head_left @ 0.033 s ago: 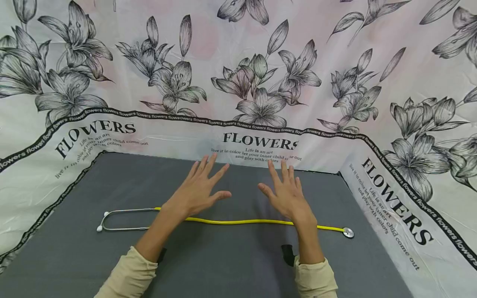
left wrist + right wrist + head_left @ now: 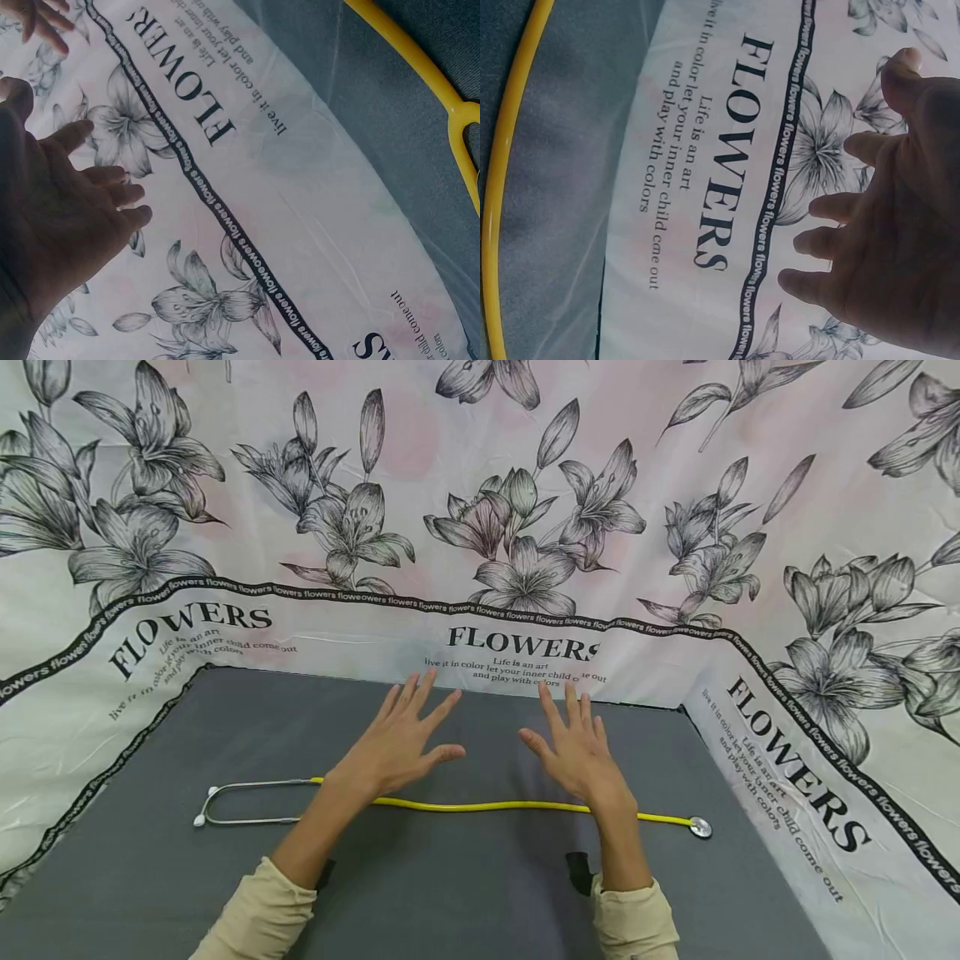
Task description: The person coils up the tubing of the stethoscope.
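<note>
A stethoscope with yellow tubing [image 2: 480, 807] lies stretched across the grey table in the head view. Its metal earpieces [image 2: 255, 783] are at the left and its round chest piece [image 2: 701, 827] at the right. My left hand [image 2: 397, 742] is held above the tubing with fingers spread, holding nothing. To its right, my right hand [image 2: 576, 750] is spread the same way and also holds nothing. Both forearms hide short stretches of the stethoscope. The left wrist view shows the forked part of the tubing [image 2: 459, 120]; the right wrist view shows a plain curve of tubing [image 2: 499, 172].
The grey tabletop [image 2: 480, 893] is bordered at the back and sides by a white sheet [image 2: 360, 635] with flower drawings and lettering. A dark band or strap [image 2: 579, 870] shows beside the right sleeve [image 2: 633, 918].
</note>
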`<state>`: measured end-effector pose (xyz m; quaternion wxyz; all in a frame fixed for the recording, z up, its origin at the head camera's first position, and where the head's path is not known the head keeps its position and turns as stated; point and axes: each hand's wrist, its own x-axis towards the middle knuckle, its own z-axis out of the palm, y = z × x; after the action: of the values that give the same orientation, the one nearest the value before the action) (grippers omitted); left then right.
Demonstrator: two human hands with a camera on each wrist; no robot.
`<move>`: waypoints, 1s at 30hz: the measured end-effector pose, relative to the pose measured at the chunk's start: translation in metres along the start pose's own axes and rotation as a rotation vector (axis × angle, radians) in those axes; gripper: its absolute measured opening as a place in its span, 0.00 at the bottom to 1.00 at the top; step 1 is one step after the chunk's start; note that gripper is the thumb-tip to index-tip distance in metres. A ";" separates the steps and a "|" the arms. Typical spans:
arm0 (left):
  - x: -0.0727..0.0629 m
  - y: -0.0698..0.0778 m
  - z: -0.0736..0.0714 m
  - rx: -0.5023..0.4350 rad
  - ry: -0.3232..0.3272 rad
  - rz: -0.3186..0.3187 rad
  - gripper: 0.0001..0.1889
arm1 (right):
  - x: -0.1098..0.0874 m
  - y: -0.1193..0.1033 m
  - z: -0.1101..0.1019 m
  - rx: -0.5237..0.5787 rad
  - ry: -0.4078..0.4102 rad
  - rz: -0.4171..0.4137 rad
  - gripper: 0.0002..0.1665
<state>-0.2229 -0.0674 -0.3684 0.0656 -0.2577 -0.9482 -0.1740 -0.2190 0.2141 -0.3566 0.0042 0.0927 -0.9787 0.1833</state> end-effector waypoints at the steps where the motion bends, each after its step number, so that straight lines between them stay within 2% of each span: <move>1: 0.000 0.001 0.000 0.003 0.000 0.002 0.44 | 0.000 0.000 0.000 0.004 0.001 -0.001 0.47; 8: 0.003 0.006 0.003 -0.008 -0.031 0.013 0.43 | -0.005 0.005 -0.004 0.009 -0.002 0.008 0.46; 12: 0.005 0.010 0.005 0.007 -0.019 0.015 0.43 | -0.006 0.007 -0.005 0.002 -0.002 0.007 0.46; 20: 0.002 0.013 0.007 0.003 -0.052 0.016 0.43 | -0.007 0.004 -0.001 0.009 -0.029 0.001 0.46; 25: -0.006 0.005 0.008 0.018 -0.094 0.008 0.41 | -0.008 0.000 0.005 -0.021 -0.006 -0.047 0.42; 28: -0.014 -0.009 0.008 0.035 -0.111 0.003 0.39 | -0.006 -0.009 0.013 -0.050 0.025 -0.119 0.37; 30: -0.023 -0.024 0.008 0.043 -0.114 -0.003 0.38 | -0.003 -0.019 0.021 -0.065 0.041 -0.176 0.33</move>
<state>-0.2157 -0.0947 -0.3875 0.0166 -0.2643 -0.9543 -0.1385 -0.2122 0.1900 -0.3694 0.0434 0.1746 -0.9719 0.1521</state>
